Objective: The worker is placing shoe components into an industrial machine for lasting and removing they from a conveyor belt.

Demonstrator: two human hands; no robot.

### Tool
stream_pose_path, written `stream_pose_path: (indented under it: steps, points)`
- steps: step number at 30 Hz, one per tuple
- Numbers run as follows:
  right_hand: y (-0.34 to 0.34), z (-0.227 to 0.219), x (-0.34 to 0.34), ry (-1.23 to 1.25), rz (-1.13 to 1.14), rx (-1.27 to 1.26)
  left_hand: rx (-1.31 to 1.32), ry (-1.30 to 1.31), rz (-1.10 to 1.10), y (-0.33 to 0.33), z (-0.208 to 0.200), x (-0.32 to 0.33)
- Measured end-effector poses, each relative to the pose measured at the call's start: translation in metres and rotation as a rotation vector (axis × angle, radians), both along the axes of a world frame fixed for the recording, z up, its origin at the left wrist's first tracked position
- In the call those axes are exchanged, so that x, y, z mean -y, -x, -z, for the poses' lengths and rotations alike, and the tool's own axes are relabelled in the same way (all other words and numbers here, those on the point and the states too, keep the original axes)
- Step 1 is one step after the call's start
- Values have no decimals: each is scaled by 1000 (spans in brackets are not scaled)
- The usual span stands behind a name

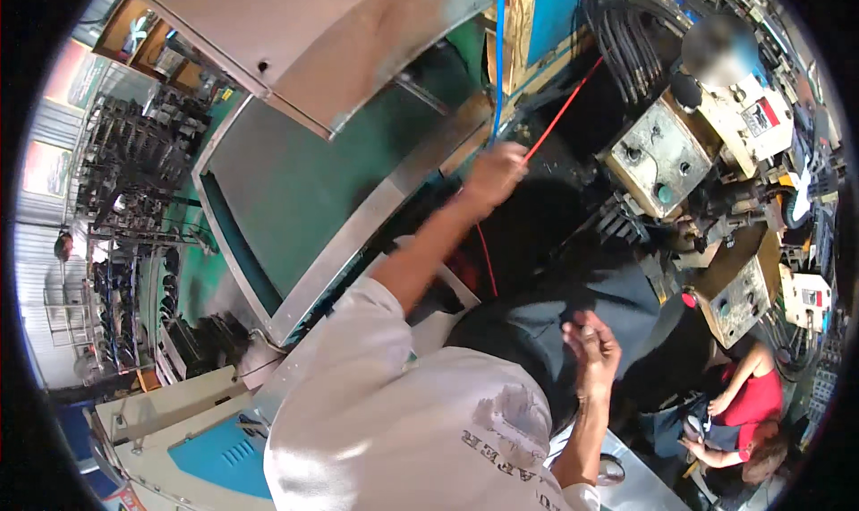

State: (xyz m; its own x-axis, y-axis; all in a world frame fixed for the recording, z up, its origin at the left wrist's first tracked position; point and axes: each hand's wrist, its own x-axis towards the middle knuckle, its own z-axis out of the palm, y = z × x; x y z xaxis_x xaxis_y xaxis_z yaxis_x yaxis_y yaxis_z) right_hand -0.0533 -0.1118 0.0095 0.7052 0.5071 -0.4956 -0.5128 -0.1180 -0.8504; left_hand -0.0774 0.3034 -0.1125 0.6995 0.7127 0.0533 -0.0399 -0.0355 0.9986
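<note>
My left hand (495,176) is stretched forward, its fingers closed around a thin red hose (565,110). The hose rises to the upper right from my fist and hangs down below it. A blue hose (499,59) comes down from above, close beside the same hand; whether they touch is unclear. My right hand (593,348) is held low in front of my dark trousers (537,319), thumb and fingers curled together. What it may hold is too small to make out.
A metal-framed machine bed (295,198) lies left, under a large worn panel (340,41). Control boxes (660,157) and black hoses (626,50) stand right. A co-worker in a red top (752,399) sits low at the right. Racks of dark parts (134,153) line the far left.
</note>
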Motion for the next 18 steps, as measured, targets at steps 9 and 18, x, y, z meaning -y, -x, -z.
stream_pose_path:
  steps: [9,18]
  points:
    - [46,14,326,621,647,258,-62,-321,1299,-43,-38,356]
    - [498,83,528,873,1734,-720,-183,-33,1137,-43,-2,307]
